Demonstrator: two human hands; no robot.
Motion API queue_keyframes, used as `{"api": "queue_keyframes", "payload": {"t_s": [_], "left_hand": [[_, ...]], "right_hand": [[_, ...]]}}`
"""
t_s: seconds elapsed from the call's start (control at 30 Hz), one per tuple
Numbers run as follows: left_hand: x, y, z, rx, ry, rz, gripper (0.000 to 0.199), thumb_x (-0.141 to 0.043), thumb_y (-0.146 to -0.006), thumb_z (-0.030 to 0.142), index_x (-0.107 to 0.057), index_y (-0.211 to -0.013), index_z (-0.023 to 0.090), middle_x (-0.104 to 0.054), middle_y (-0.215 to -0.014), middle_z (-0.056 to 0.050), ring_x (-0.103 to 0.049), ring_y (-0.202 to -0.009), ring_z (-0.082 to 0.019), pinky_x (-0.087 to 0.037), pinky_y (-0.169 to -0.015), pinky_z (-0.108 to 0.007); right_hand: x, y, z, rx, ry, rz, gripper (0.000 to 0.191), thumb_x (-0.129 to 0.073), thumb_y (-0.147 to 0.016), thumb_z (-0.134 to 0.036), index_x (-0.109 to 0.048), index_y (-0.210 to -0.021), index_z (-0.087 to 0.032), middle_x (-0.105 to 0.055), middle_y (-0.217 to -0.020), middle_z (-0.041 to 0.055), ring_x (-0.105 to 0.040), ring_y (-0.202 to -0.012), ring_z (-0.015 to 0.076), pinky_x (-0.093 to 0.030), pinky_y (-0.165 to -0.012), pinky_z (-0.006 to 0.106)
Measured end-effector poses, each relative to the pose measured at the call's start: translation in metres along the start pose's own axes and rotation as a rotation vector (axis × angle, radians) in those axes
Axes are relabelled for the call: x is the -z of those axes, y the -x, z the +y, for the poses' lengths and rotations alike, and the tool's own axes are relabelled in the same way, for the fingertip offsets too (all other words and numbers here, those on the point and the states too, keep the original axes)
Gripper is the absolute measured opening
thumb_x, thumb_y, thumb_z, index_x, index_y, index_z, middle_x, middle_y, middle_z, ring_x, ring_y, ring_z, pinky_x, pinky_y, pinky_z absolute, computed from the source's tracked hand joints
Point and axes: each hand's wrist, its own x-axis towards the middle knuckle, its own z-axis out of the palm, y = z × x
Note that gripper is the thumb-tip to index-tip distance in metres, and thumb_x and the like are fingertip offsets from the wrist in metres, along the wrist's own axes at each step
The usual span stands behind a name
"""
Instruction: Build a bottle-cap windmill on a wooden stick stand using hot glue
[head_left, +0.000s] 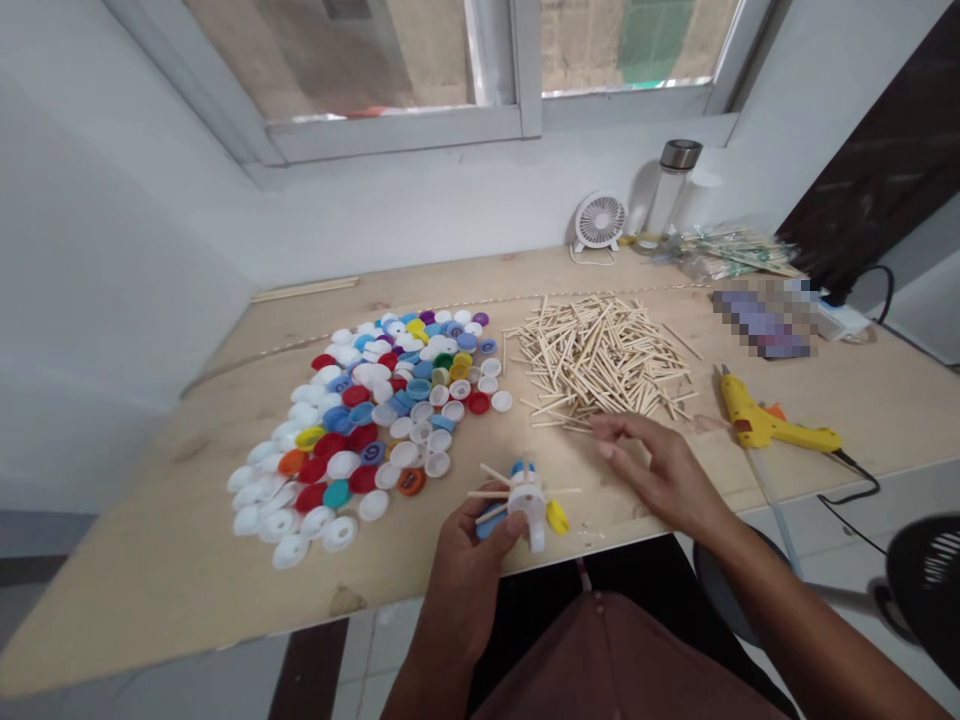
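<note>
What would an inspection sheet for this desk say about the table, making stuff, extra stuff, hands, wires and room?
Surface: pale wooden table, mostly covered in the middle.
Job's things: cap-and-stick piece; bottle caps; stick pile; yellow glue gun.
Clutter: small fan, bottle and bagged sticks at the back.
Hands: left hand holds the cap-and-stick piece; right hand, fingers and thumb apart, is near the stick pile.
Cables: glue gun's black cord loops past the front edge.
Surroundings: window above; black chair at right.

Multicoloured caps (362, 437), pale tan sticks (604, 358)
</note>
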Motion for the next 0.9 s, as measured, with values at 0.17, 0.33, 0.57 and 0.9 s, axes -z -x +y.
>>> {"api": "queue_keyframes", "payload": {"t_s": [0.17,0.33,0.57,0.9], "left_hand": [[0.010,0.000,0.006,0.022,0.181,0.049,0.040,-0.085,-0.057,0.034,-0.070,-0.091,0.017,-0.073,-0.091,-0.004,-0.066,-0.087,-0.017,-0.049,-0.082,-0.026],[0.017,0.006,0.015,0.017,0.294,-0.017,0.033,-0.083,-0.061,0.031,-0.071,-0.088,0.017,-0.073,-0.089,-0.005,-0.066,-0.084,-0.016,-0.052,-0.078,-0.024],[0.015,0.003,0.009,-0.018,0.370,-0.074,0.032,-0.081,-0.064,0.030,-0.071,-0.090,0.016,-0.072,-0.087,-0.006,-0.067,-0.082,-0.017,-0.053,-0.076,-0.025],[0.006,-0.005,0.007,0.038,0.311,-0.079,0.030,-0.085,-0.059,0.028,-0.072,-0.083,0.015,-0.072,-0.086,-0.006,-0.066,-0.081,-0.016,-0.053,-0.075,-0.023]], "right_hand": [[-0.009,-0.017,0.009,0.124,0.402,-0.090,0.017,-0.050,-0.089,-0.023,-0.067,-0.093,-0.019,-0.070,-0.094,0.0082,-0.064,-0.088,0.0223,-0.046,-0.080,0.036],[-0.044,-0.022,-0.014,0.280,0.514,-0.269,0.021,-0.061,-0.086,-0.029,-0.063,-0.103,-0.017,-0.067,-0.099,0.0101,-0.060,-0.097,0.0244,-0.043,-0.083,0.036],[-0.080,-0.035,-0.018,0.309,0.524,-0.254,0.023,-0.062,-0.084,-0.023,-0.062,-0.105,-0.015,-0.068,-0.092,0.0100,-0.061,-0.090,0.0246,-0.042,-0.080,0.037],[0.009,0.006,0.023,0.310,0.447,0.212,0.021,-0.051,-0.089,-0.020,-0.064,-0.106,-0.018,-0.071,-0.099,0.0078,-0.066,-0.090,0.0205,-0.049,-0.080,0.034]]}}
